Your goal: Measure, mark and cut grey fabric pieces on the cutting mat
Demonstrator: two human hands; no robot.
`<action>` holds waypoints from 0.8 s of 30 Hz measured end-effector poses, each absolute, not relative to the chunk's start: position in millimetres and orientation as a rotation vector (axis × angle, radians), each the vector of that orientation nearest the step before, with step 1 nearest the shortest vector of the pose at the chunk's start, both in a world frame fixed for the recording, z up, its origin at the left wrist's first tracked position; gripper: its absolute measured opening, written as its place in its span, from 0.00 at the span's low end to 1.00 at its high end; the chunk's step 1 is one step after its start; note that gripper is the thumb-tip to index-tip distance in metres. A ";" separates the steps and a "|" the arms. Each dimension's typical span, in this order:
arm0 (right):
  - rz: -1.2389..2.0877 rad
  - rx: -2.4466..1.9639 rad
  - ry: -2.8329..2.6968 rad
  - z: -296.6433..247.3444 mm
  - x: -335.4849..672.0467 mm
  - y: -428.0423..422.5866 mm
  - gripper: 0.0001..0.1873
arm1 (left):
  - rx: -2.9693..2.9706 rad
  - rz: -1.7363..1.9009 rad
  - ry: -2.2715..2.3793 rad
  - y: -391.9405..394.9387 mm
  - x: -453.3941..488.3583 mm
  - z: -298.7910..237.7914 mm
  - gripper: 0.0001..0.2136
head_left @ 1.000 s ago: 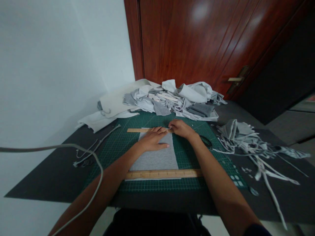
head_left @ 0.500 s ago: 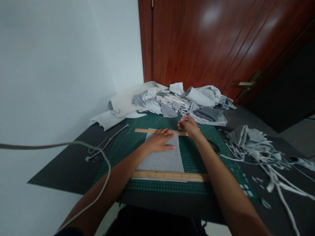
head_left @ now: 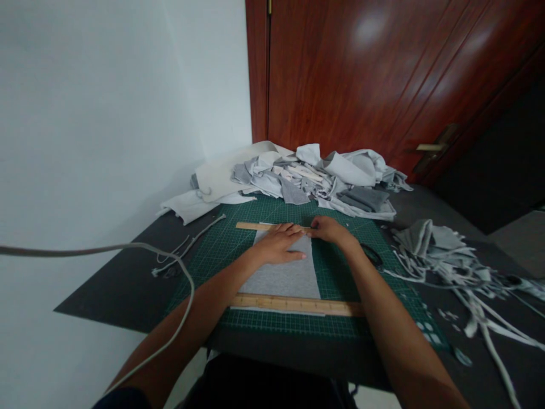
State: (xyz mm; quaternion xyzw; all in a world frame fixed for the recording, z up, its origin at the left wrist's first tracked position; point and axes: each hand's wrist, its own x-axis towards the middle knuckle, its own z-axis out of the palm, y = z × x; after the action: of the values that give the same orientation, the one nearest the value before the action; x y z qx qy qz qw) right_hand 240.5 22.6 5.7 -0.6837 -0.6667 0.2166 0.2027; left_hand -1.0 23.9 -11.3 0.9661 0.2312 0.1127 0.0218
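Observation:
A grey fabric rectangle lies on a green cutting mat. One wooden ruler crosses its far edge, another wooden ruler its near edge. My left hand lies flat on the fabric's far end, fingers stretched out and touching the far ruler. My right hand rests at the far ruler's right end with fingers curled together; what they pinch, if anything, is hidden.
A heap of grey and white fabric scraps sits behind the mat. Cut strips trail on the right. Black scissors lie at the mat's right edge. A grey cable hangs at left. A wooden door stands behind.
My right hand was lifted past the ruler's end half a second ago and has come back down onto the ruler's right end. The left hand stays flat on the fabric.

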 end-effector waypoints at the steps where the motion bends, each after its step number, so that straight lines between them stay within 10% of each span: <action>1: 0.577 -1.930 -1.895 5.5 241.1 22.9 0.10 | 2.996 0.346 0.725 23.6 -1.0 -11.2 0.34; 12: 0.441 -1.991 -2.053 3.8 240.6 23.0 0.09 | 2.981 0.393 0.463 22.6 -1.6 -6.1 0.18; 24: 0.261 -2.020 -2.099 6.3 236.0 17.0 0.11 | 3.001 0.233 0.595 22.3 -2.0 -9.5 0.28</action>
State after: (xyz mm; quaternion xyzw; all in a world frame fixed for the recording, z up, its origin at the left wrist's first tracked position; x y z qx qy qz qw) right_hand 236.0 17.0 6.3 -0.6866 -0.7134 0.0889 0.1084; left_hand -2.0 22.3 -9.5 0.9774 0.1938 0.0757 0.0365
